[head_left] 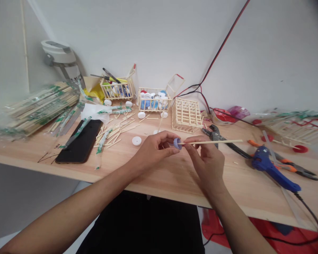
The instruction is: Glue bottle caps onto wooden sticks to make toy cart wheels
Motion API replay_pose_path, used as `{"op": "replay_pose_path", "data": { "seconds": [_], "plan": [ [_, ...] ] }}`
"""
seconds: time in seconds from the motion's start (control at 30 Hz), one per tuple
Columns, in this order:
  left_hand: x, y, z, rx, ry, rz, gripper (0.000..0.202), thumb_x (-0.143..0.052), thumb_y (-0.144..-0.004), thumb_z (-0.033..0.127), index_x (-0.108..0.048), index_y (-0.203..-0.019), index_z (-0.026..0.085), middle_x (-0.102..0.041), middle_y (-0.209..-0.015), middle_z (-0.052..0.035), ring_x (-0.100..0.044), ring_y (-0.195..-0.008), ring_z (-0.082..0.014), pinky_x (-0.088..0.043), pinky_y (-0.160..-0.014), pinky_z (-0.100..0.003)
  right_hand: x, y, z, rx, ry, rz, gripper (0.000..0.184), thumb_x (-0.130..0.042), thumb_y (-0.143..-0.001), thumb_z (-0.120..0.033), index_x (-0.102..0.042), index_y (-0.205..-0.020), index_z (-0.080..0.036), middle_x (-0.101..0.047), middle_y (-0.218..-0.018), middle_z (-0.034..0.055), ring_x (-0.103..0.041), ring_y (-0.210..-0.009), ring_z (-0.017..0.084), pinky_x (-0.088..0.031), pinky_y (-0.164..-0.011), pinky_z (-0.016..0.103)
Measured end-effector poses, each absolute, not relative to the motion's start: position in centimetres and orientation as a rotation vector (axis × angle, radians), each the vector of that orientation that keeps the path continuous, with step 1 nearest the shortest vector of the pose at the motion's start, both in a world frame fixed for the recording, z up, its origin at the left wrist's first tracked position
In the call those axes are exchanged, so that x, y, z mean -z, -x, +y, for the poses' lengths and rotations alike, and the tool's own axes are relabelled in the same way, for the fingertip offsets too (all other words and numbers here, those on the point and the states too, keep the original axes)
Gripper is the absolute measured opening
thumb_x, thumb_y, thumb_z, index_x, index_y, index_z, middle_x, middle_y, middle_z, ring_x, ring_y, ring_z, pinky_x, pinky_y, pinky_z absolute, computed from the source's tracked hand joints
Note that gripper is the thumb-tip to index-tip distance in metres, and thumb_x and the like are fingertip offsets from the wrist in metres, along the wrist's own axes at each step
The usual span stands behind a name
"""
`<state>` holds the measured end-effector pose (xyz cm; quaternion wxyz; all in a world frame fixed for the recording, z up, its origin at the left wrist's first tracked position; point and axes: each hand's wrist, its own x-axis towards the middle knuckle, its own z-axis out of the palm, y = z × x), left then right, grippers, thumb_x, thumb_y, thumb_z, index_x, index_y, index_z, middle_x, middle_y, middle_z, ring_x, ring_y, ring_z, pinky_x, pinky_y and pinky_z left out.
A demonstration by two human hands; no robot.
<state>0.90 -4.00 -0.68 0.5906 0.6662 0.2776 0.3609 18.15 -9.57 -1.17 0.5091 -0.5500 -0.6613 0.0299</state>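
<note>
Between the fingertips of my left hand point(159, 148) is a small blue-purple bottle cap point(177, 143), held on its edge. My right hand point(206, 160) pinches a thin wooden stick point(219, 141) that points out to the right. The stick's left end meets the cap's middle; whether it passes through cannot be made out. Both hands hover over the table's front half. A white cap with a dark dot at its centre point(136, 141) lies just left of my left hand. Behind my hands stands a small lattice basket of sticks point(187, 114).
Two stick carts point(155, 100) loaded with caps stand along the wall. Cut stick pieces point(118, 132), a black phone point(81, 143) and bagged chopsticks point(42, 109) lie left. At right are a blue glue gun point(274, 167) with its cord, pliers point(299, 167) and dark-handled cutters point(228, 141).
</note>
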Motion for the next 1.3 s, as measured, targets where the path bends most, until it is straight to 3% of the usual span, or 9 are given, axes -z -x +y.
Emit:
{"op": "replay_pose_path", "data": {
  "seconds": [0.23,0.53,0.9,1.3],
  "plan": [
    [0.22,-0.83,-4.41,-0.813,-1.513,0.679,0.032,-0.067,-0.079,0.024,-0.062,-0.110,0.017,-0.068,-0.100,-0.0055,-0.063,-0.079,-0.0120,-0.046,-0.065,-0.022,1.17,-18.09,-9.45,-0.047,1.324,-1.596,0.005,-0.063,-0.087,-0.029,-0.067,-0.087,-0.025,-0.068,-0.085,0.0000,-0.058,-0.072,0.014,-0.045,-0.067,0.030],
    [0.21,-0.91,-4.39,-0.840,-1.509,0.675,0.031,-0.068,-0.078,0.023,-0.063,-0.108,0.016,-0.069,-0.099,-0.0055,-0.062,-0.079,-0.0117,-0.048,-0.068,-0.023,1.16,-18.00,-9.44,-0.061,1.325,-1.589,0.007,-0.063,-0.087,-0.029,-0.067,-0.086,-0.024,-0.068,-0.085,0.0006,-0.058,-0.073,0.015,-0.045,-0.067,0.030],
    [0.14,-0.88,-4.57,-0.795,-1.484,0.700,0.033,-0.067,-0.078,0.025,-0.062,-0.109,0.018,-0.067,-0.093,-0.0044,-0.058,-0.068,-0.0095,-0.038,-0.048,-0.016,1.08,-18.11,-9.47,-0.054,1.326,-1.596,0.009,-0.062,-0.088,-0.031,-0.067,-0.086,-0.024,-0.069,-0.084,0.0008,-0.058,-0.072,0.015,-0.046,-0.067,0.031],
    [0.16,-0.95,-4.57,-0.800,-1.475,0.686,0.033,-0.068,-0.077,0.025,-0.062,-0.108,0.017,-0.066,-0.091,-0.0038,-0.056,-0.066,-0.0080,-0.037,-0.045,-0.014,1.13,-17.99,-9.52,-0.063,1.318,-1.601,0.006,-0.062,-0.088,-0.029,-0.067,-0.088,-0.025,-0.069,-0.084,-0.0001,-0.058,-0.071,0.014,-0.045,-0.067,0.029]
  ]
}}
